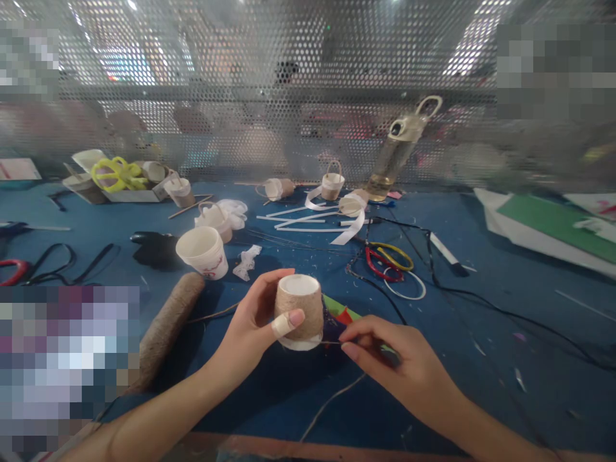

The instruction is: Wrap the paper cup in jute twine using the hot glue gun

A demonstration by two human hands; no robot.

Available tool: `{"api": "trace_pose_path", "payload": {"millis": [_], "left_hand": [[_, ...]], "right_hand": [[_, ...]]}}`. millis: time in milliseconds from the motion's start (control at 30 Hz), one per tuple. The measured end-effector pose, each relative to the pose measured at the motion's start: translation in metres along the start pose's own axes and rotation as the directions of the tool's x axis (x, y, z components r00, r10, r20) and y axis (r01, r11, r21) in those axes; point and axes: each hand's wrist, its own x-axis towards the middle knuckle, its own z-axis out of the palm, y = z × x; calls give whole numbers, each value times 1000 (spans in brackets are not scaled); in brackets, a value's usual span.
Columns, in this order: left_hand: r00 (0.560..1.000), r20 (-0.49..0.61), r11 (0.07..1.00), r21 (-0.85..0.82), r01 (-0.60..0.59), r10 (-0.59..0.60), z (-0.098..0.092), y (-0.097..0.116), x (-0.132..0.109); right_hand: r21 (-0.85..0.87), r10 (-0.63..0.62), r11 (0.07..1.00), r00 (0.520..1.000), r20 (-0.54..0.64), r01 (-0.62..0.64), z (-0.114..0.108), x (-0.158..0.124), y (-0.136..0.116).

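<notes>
My left hand [269, 317] is closed around a small paper cup [299, 308] turned upside down, its white base facing up and its rim below. Brown twine is wound around most of the cup's side. A bandage-like strip covers part of my left thumb. At the right, my right hand [385, 350] pinches a strand of twine [331, 343] that runs to the cup near its rim. A loose length of twine [332, 399] trails below toward the table's front edge. Left of my hands lies a long roll of twine [168, 327], with a strand leading from it toward the cup.
A bare white paper cup [202, 252] stands behind the roll. Farther back are several twine-wrapped little baskets [332, 185], white sticks [303, 218], a leaning bottle [394, 151] and yellow-handled scissors [118, 174]. Black cable [476, 301] crosses the right side, near red-and-yellow loops [389, 260].
</notes>
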Motion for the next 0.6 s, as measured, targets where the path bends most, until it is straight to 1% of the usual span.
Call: {"api": "trace_pose_path", "payload": {"millis": [133,267,467,600], "left_hand": [[1000,-7,1000,8,19,-19,-1,0,1],[999,18,1000,5,30,-30,0,0,2],[998,20,998,3,65,-65,3,3,1],[996,34,997,-1,80,-80,4,4,2]], "right_hand": [[-80,-53,995,999,-3,53,-1,1,-1],[-89,-54,994,998,10,55,-2,2,-1],[3,20,1000,998,61,-20,-3,1,-3],[37,64,997,995,70,-67,-3,2,-4]]}}
